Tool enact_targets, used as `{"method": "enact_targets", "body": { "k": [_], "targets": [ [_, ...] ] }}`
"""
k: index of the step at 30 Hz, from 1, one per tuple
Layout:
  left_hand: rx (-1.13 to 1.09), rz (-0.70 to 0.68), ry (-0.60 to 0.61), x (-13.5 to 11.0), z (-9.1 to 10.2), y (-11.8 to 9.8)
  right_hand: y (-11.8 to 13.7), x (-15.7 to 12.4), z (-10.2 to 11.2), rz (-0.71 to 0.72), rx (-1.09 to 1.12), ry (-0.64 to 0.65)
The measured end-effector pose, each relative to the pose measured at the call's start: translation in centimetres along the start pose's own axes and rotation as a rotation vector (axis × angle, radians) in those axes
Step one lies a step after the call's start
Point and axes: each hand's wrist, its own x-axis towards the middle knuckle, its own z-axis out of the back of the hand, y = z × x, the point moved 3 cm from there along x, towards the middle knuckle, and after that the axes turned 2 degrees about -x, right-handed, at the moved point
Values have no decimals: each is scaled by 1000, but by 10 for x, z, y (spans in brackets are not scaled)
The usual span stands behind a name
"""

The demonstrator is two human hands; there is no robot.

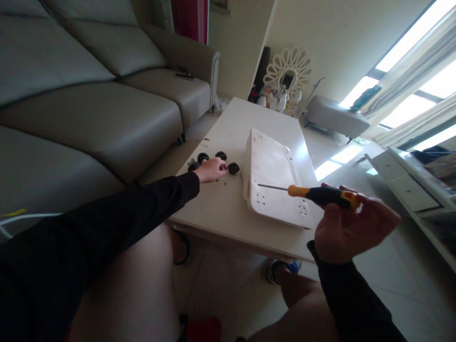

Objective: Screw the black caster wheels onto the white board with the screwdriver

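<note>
My right hand [342, 228] is wrapped round the yellow and black handle of a screwdriver [320, 195]. The screwdriver's shaft lies level across a white panel [272, 175], its tip at a small hole near the panel's left edge. Clusters of screw holes mark the panel's corners. Among several black casters [233, 168] on the left of the table, my left hand [213, 170] is low over the surface, its fingers curled together. Whatever they may pinch is too small to make out. Tiny dark screws [225, 184] lie just in front of that hand.
The panel and casters rest on a long white table [221, 223]. A grey sofa [142, 109] runs along the left, with a dark object [185, 75] on its seat. Beyond the table stand a white petal-framed mirror [288, 71] and a grey bench [333, 114]. A white cabinet [402, 178] is at the right.
</note>
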Motion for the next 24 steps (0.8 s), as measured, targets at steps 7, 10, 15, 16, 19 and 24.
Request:
{"method": "enact_targets", "body": {
  "k": [7, 10, 15, 16, 19, 24],
  "targets": [
    [-197, 14, -55, -5, 9, -1, 60, -63, -46, 575, -17, 843],
    [-257, 16, -59, -8, 11, 2, 52, -87, -66, 733, -93, 935],
    [-268, 20, -71, -13, 12, 14, 25, -118, -97, 779, -224, 1054],
    [-264, 20, -74, -14, 12, 18, 21, -122, -101, 779, -238, 1077],
    [-258, 5, -82, -20, 15, 28, 15, -132, -112, 773, -273, 1149],
    [-259, 21, -85, -33, 22, 44, 8, -149, -124, 728, -324, 1297]
  ]
}}
